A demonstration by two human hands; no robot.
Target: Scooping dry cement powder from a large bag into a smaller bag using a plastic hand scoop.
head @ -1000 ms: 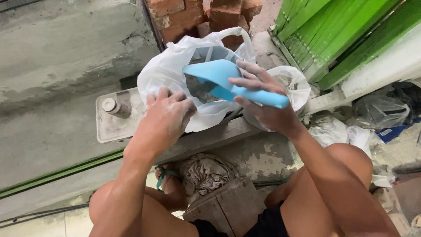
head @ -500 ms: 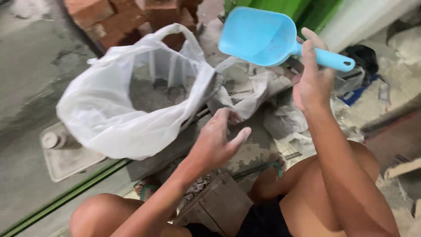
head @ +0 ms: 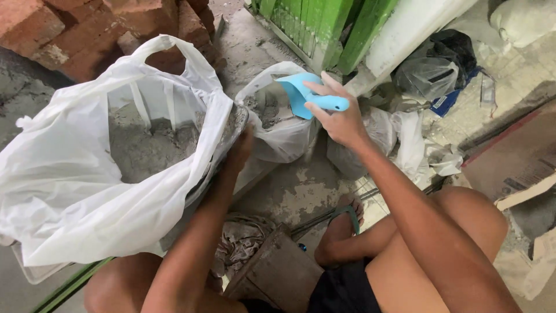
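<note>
Soft even daylight, faint shadows, no glare; slight motion blur, mild edge distortion.

Blue plastic scoop [head: 301, 93], tipped into small open bag [head: 278, 133]

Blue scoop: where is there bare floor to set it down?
Bare concrete lies below the small bag, between the left hand and the sandalled foot. Another strip runs between the bricks and the green shutter. Right of the right hand, bags and scraps crowd the floor.
</note>
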